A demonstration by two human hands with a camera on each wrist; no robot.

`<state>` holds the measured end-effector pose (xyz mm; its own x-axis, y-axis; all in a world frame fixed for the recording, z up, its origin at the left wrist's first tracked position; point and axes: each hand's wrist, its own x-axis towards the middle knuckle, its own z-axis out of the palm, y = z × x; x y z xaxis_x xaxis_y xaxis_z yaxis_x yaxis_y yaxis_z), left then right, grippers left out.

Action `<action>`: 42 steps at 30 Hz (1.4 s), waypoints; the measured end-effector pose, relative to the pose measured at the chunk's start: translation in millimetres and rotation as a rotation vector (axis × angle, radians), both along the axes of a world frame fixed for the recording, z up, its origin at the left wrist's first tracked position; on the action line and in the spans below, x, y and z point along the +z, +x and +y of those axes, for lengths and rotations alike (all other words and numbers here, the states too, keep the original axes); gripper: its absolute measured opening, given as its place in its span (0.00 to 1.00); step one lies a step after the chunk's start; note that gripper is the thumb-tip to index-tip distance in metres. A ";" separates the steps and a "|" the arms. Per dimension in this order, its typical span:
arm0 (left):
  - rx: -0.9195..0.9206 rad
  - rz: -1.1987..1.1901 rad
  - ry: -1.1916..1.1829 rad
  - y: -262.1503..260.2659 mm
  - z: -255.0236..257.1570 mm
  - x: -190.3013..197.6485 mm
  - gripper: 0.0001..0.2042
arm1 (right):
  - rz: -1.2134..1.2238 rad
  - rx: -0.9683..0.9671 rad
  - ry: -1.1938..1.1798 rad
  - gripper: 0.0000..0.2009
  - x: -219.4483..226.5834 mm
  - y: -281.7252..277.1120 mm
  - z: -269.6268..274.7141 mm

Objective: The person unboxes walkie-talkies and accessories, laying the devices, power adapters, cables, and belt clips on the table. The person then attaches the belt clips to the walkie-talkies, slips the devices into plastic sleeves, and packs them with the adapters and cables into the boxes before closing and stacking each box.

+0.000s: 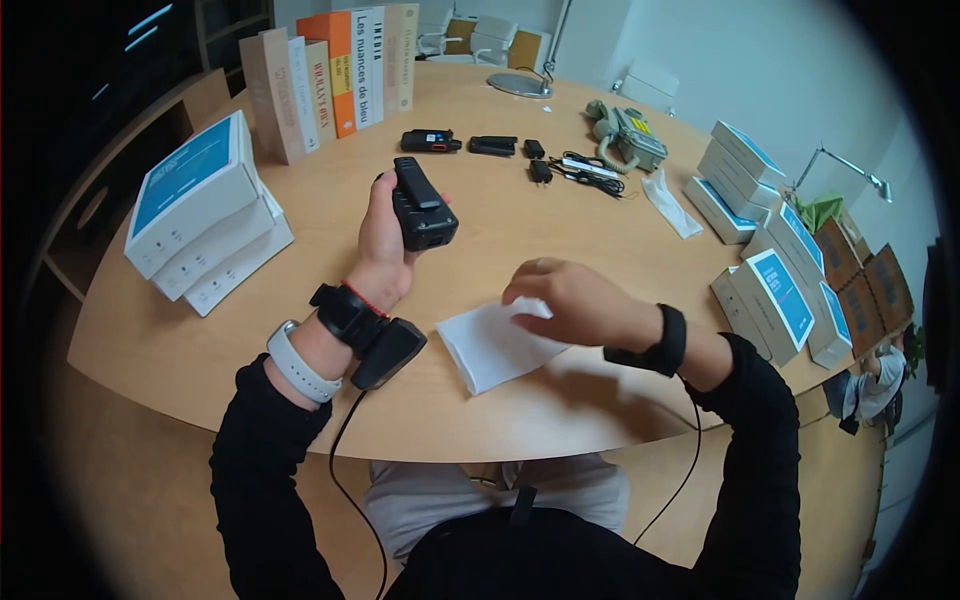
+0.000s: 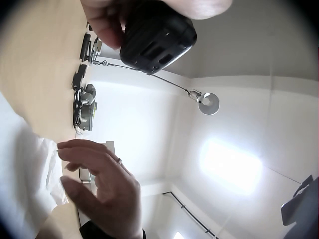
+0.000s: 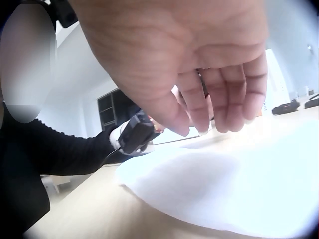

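A black handheld device (image 1: pixel 424 212) with a clip on its upper side is gripped by the left hand (image 1: pixel 381 235), raised over the table. In the left wrist view the device (image 2: pixel 158 44) shows its end with slots, and fingers (image 2: pixel 105 29) wrap its side. A folded white cloth (image 1: pixel 488 352) lies near the table's front edge. Just above its right part is the right hand (image 1: pixel 585 308), thumb apart from loosely bent fingers. The right wrist view shows this hand (image 3: pixel 184 55) holding nothing over the cloth (image 3: pixel 209 186); whether a fingertip touches it, I cannot tell.
Stacked white-and-blue boxes stand at the left (image 1: pixel 205 205) and right (image 1: pixel 768 300). Books (image 1: pixel 350 85) stand at the back left. Black devices (image 1: pixel 430 141), adapters, cables (image 1: pixel 590 178), a corded telephone (image 1: pixel 635 138) and another white cloth (image 1: pixel 670 205) lie farther back.
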<state>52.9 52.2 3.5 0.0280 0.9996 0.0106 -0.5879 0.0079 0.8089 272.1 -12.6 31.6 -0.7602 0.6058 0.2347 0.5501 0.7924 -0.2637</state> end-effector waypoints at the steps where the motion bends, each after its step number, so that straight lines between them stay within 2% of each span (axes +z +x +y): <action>1: 0.006 0.001 0.001 -1.5 0.6 1.2 0.18 | -0.014 0.041 -0.010 0.07 1.2 -11.5 -4.1; 5: 0.041 0.019 0.015 -4.0 2.0 1.8 0.19 | -0.026 -0.024 -0.104 0.07 9.3 -33.0 -17.0; 7: 0.034 0.024 0.014 -2.8 0.0 2.2 0.19 | 0.010 0.107 -0.094 0.10 8.4 -37.4 -26.0; 8: 0.025 0.026 0.027 -1.7 -1.5 3.1 0.19 | -0.061 0.250 0.082 0.11 4.8 -38.9 -29.9; 9: 0.017 0.028 0.040 -1.6 -2.7 3.8 0.19 | -0.159 0.298 0.124 0.13 6.9 -41.3 -36.9; 11: 0.015 0.021 0.040 -1.4 -4.5 5.4 0.19 | -0.288 0.332 0.233 0.11 0.7 -43.6 -39.1; 15: 0.030 0.030 0.078 -0.1 -3.2 4.6 0.20 | -0.406 0.280 0.284 0.08 1.5 -38.9 -21.0; 17: 0.040 0.016 0.116 1.8 -4.0 5.2 0.21 | -0.293 0.121 0.289 0.07 7.1 -31.2 -17.2; 19: 0.049 -0.003 0.147 3.0 -4.7 6.5 0.21 | 0.002 -0.022 0.052 0.07 18.9 -22.1 -13.6; 22: 0.018 -0.036 0.268 6.3 -8.6 11.6 0.23 | 0.157 -0.200 0.013 0.06 38.5 -13.7 -8.0; 25: 0.034 -0.046 0.400 8.1 -25.7 32.0 0.24 | 0.157 -0.270 0.087 0.06 42.8 -14.3 -7.4; 28: 0.136 0.022 0.510 9.4 -36.1 41.6 0.24 | 0.158 -0.222 0.161 0.06 35.6 -20.9 -9.0; 31: 0.049 -0.043 0.518 9.2 -47.6 51.0 0.20 | 0.173 -0.205 0.206 0.06 29.3 -31.7 -9.5; 35: 0.103 0.070 0.544 13.3 -43.9 41.8 0.21 | 0.226 -0.176 0.209 0.06 31.6 -43.3 -14.9; 37: 0.063 0.092 0.447 13.1 -45.5 40.5 0.20 | 0.307 -0.170 0.236 0.04 30.4 -44.4 -13.5; 42: 0.098 0.154 0.359 14.0 -40.7 36.5 0.22 | 0.357 -0.214 0.344 0.04 22.3 -39.0 -6.2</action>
